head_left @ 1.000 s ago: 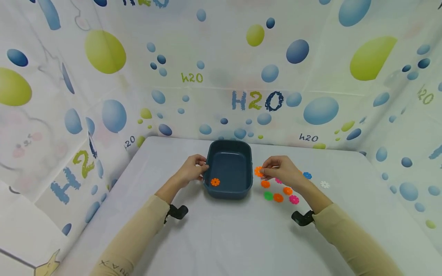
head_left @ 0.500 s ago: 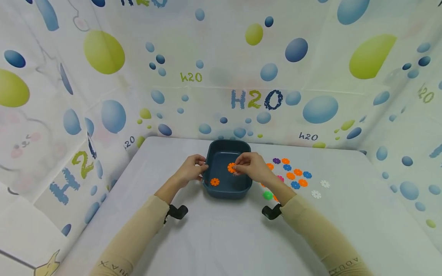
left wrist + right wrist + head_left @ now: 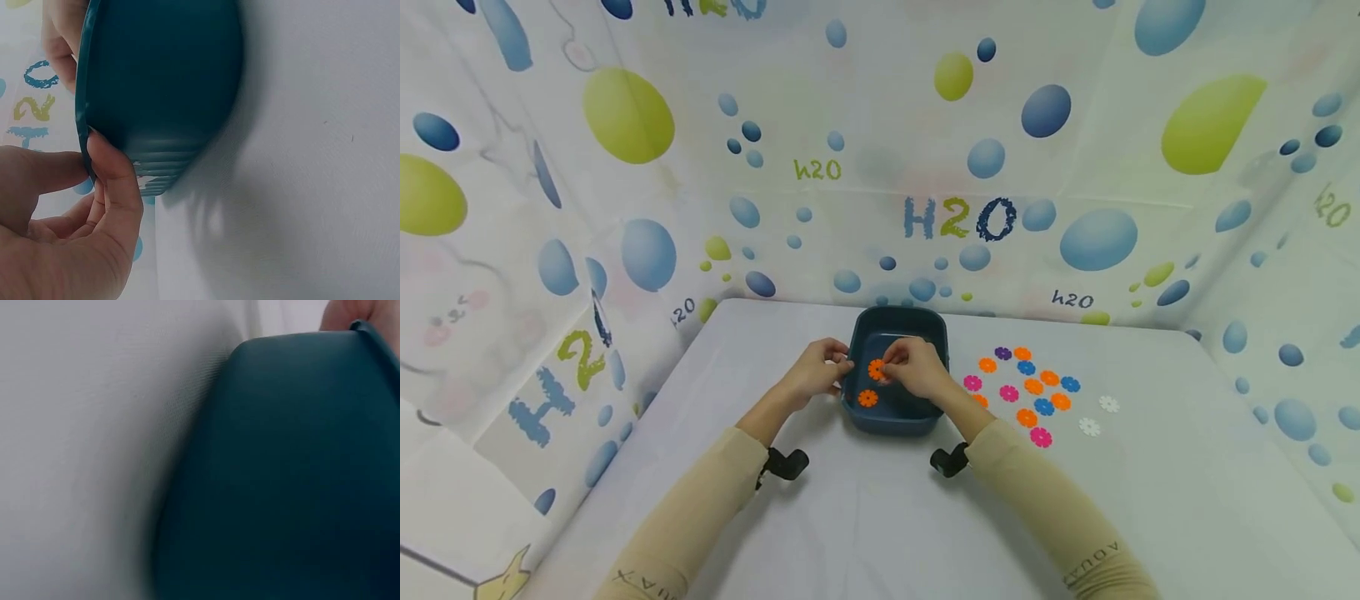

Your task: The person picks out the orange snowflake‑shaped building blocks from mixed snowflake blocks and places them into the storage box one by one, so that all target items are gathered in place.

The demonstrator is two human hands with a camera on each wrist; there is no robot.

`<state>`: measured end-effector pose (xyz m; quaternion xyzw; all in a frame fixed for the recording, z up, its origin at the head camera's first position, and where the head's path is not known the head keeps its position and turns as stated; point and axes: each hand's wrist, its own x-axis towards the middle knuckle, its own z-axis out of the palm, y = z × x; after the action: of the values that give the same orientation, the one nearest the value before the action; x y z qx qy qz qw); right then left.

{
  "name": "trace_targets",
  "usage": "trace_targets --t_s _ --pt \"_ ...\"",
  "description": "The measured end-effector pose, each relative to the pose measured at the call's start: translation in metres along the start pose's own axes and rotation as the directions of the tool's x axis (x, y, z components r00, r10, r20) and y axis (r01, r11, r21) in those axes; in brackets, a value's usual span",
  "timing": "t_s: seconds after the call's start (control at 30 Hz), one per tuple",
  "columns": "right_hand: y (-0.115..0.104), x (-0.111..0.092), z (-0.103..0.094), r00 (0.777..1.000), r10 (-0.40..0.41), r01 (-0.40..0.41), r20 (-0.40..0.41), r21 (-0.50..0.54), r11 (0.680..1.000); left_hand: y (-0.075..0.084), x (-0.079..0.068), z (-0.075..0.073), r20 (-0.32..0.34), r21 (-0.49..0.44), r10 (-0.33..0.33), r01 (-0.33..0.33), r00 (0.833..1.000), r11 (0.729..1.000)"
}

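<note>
A dark blue-green plastic box [image 3: 895, 423] stands on the white table. My left hand [image 3: 816, 368] pinches its left rim between thumb and fingers; the left wrist view shows this grip on the box [image 3: 162, 75] close up. Over the box's inside, my right hand [image 3: 919, 372] pinches an orange flower-shaped disc [image 3: 876, 369]. Another orange flower disc [image 3: 868, 398] lies in the box near its front left. In the right wrist view the outer wall of the box [image 3: 269, 469] fills much of the picture, and the held disc is hidden.
Right of the box, several flower discs lie scattered, among them a purple one [image 3: 1003, 353], a blue one [image 3: 1070, 384], a pink one [image 3: 1041, 437] and a white one [image 3: 1108, 404]. A printed cloth [image 3: 850, 233] hangs behind the table.
My right hand has moved left from beside the scattered discs to over the box, carrying the orange flower disc. The left hand keeps its place on the rim.
</note>
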<state>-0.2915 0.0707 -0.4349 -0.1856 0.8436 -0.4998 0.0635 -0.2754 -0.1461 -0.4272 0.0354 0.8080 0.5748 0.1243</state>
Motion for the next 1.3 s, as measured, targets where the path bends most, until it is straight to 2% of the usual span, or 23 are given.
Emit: trace_targets --t_s 0.17,0.53,0.8,1.3 --pt "0.005 0.007 0.008 1.0 0.028 -0.029 -0.014 -0.057 0.998 0.001 -0.002 0.002 0.009 0.003 -0.004 0.004 1.0 1.0" --pt "0.006 0.017 0.013 0.992 0.122 -0.122 0.022 -0.001 0.993 0.002 0.0 0.003 0.02 0.029 -0.002 0.001 1.0 1.0" --pt "0.007 0.022 0.016 0.99 0.137 -0.133 0.03 -0.107 0.985 0.002 0.0 0.001 0.007 0.031 -0.002 0.002 1.0 1.0" --pt "0.01 0.022 0.016 0.979 0.189 -0.177 0.08 -0.14 0.974 0.002 -0.001 0.0 0.02 0.021 0.01 -0.01 1.0 1.0"
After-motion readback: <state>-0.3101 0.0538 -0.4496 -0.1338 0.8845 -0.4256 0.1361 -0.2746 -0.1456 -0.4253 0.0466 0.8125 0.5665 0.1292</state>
